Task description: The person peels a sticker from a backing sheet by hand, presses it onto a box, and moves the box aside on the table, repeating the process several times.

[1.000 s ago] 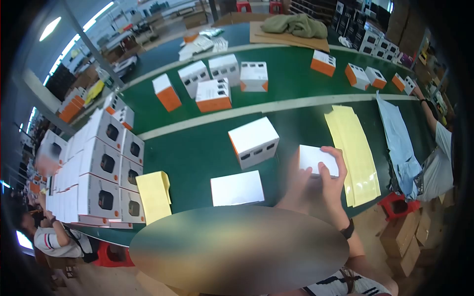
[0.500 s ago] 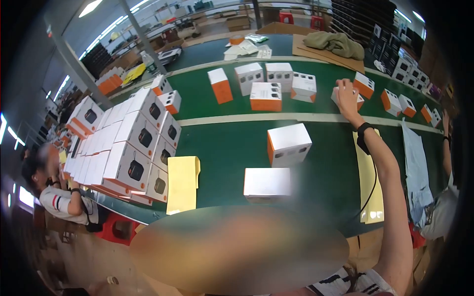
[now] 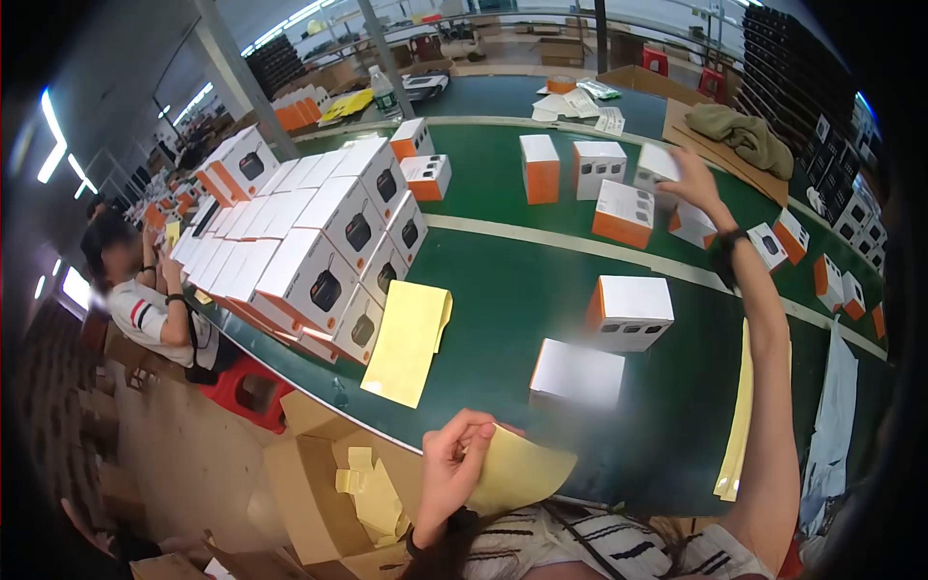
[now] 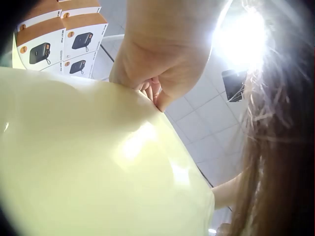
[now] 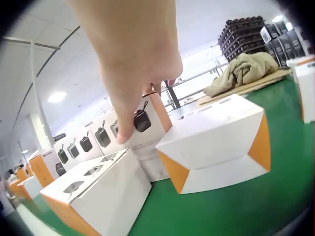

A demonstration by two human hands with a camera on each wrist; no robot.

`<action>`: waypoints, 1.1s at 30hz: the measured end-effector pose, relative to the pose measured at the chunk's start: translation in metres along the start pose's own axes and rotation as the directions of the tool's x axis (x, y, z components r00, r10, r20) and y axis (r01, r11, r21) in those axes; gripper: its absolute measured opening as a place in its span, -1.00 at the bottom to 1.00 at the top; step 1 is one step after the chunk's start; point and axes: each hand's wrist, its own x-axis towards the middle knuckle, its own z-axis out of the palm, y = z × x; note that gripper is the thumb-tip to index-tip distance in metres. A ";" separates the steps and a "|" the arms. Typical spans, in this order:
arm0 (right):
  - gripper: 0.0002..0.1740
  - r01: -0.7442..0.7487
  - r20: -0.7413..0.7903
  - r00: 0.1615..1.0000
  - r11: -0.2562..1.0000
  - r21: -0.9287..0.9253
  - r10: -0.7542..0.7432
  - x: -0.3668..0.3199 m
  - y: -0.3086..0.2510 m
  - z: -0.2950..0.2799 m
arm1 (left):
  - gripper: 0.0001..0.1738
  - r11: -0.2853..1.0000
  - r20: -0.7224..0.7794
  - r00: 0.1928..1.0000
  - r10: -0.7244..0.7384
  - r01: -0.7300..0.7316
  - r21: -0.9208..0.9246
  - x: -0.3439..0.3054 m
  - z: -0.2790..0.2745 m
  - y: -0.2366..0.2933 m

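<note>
In the head view, my left hand (image 3: 452, 474) pinches the edge of a yellow sheet or envelope (image 3: 522, 472) at the near table edge; the left wrist view shows the hand (image 4: 160, 64) and the glossy yellow surface (image 4: 93, 147) filling much of the picture. My right arm reaches across to the far green strip, where the right hand (image 3: 698, 184) grips a white box (image 3: 657, 164). From the right wrist, the hand (image 5: 140, 73) has its thumb on this box's printed face (image 5: 152, 125). Two white-and-orange boxes (image 5: 216, 137) (image 5: 101, 191) stand close in front.
White boxes (image 3: 333, 232) are stacked at the left, beside a folded yellow envelope (image 3: 408, 338). Two boxes (image 3: 630, 311) (image 3: 578, 372) lie on the near surface. Yellow envelopes (image 3: 732, 445) and a grey bag (image 3: 829, 425) lie at right. An open carton (image 3: 314, 503) stands below; another person (image 3: 145, 300) sits left.
The right hand has left a box farther right and now grips one at the back of the group. The left hand has come into view with the yellow sheet. The head view has swung.
</note>
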 end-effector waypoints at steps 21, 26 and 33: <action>-0.13 0.214 0.292 0.917 0.953 0.215 -0.272 0.009 -0.057 -0.039 | -0.87 0.987 -0.178 0.978 -0.113 0.090 -0.130 0.009 -0.017 -0.052; 0.09 0.065 0.309 0.945 0.988 0.142 -0.107 0.075 0.000 0.070 | -0.87 0.965 -0.361 0.904 -0.229 0.162 -0.205 -0.002 -0.029 -0.068; -0.22 0.227 -0.137 0.966 0.972 0.064 -0.217 0.017 -0.064 -0.018 | -0.86 0.955 -0.317 0.915 -0.250 0.179 -0.237 0.005 -0.037 -0.078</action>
